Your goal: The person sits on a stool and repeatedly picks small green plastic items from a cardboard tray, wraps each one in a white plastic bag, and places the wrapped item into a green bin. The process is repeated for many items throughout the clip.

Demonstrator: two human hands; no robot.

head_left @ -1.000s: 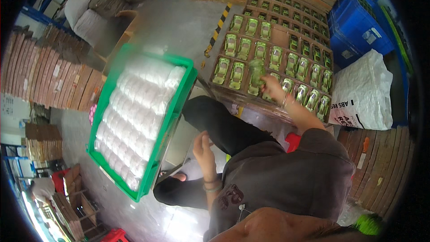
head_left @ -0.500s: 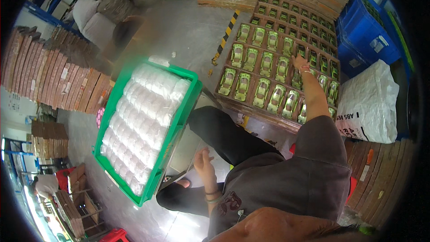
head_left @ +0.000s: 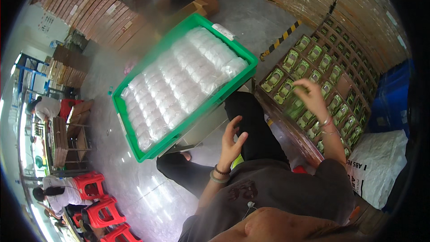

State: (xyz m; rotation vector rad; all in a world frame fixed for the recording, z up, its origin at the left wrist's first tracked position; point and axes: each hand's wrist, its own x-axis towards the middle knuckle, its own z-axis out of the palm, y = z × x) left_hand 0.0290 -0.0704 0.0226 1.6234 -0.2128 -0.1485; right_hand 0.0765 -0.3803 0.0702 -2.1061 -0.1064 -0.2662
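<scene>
My right hand (head_left: 312, 101) is over the near left part of a brown tray (head_left: 345, 80) of green toy cars. Its curled fingers hold a green toy car (head_left: 295, 107), smeared by motion. Below and around it, several more toy cars (head_left: 324, 62) lie in rows in the tray's compartments. My left hand (head_left: 231, 145) is raised in front of my body, fingers apart and slightly bent, with nothing in it. Beyond it, a green plastic crate (head_left: 192, 118) holds rows of white, film-wrapped packs (head_left: 179, 78).
An open cardboard box (head_left: 206, 2) is on the floor behind the crate. At the right are a blue bin (head_left: 394, 98) and a white sack (head_left: 380, 166). Stacked brown boards (head_left: 89, 0) stand far left. Seated people and red stools (head_left: 105, 210) are at the lower left.
My right hand has come back toward me from the tray with a toy car. My left hand has risen and opened. The view has swung left.
</scene>
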